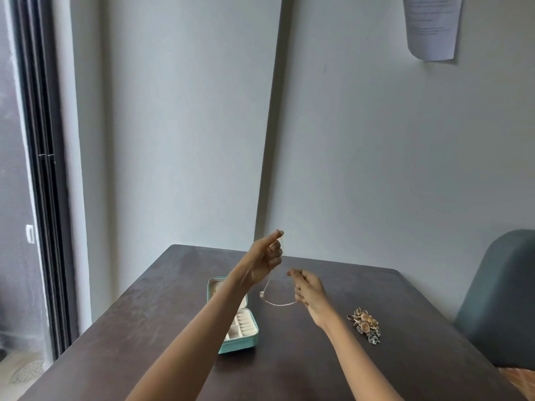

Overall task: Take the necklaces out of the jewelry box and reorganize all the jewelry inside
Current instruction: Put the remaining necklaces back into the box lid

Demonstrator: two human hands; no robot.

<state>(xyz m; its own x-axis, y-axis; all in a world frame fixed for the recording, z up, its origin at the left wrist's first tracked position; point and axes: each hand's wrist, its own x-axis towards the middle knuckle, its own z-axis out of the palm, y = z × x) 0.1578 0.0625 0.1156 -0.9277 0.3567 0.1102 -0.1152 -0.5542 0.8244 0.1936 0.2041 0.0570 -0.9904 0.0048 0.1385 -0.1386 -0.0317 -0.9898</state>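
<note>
Table [289, 371] dark wood, jewelry box [246, 334] open, grey walls [179, 140]

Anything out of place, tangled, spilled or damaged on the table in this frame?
Nothing stands out. The jewelry box lies open on the table. The left hand and right hand pinch a thin necklace between them above it, hanging in a loose loop. A small jewelry pile sits to the right.
</note>
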